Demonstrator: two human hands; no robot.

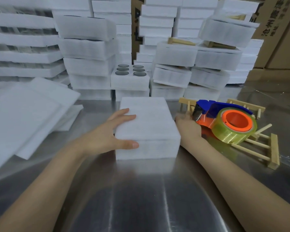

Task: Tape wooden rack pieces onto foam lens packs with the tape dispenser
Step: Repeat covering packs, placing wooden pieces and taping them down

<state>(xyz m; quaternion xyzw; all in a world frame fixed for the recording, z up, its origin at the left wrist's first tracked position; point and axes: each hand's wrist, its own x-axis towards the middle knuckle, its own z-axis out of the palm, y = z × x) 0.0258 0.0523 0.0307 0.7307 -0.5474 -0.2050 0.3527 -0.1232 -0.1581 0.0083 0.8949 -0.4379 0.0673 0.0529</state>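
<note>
The foam lens pack [149, 124] is set on the steel tabletop [141, 198] just ahead of both forearms, its long axis running away from the person. Its near-left corner is steadied by the left hand [110, 133], which is spread, with straight fingers laid on the top face and the thumb pressed against the front wall. Just beside the pack's right wall, the right hand [188, 128] seems to be curled round the orange handle of the tape dispenser [228, 121], though blur hides the fingertips. A wooden rack piece [273, 151] lies partly under the dispenser, with another [186, 104] behind it. Both are to the right of the pack, so the right hand is judged nearer to them. No rack is yet on the pack. Farther back, an open lens tray [130, 79] is seen among stacked foam packs [89, 47].
</note>
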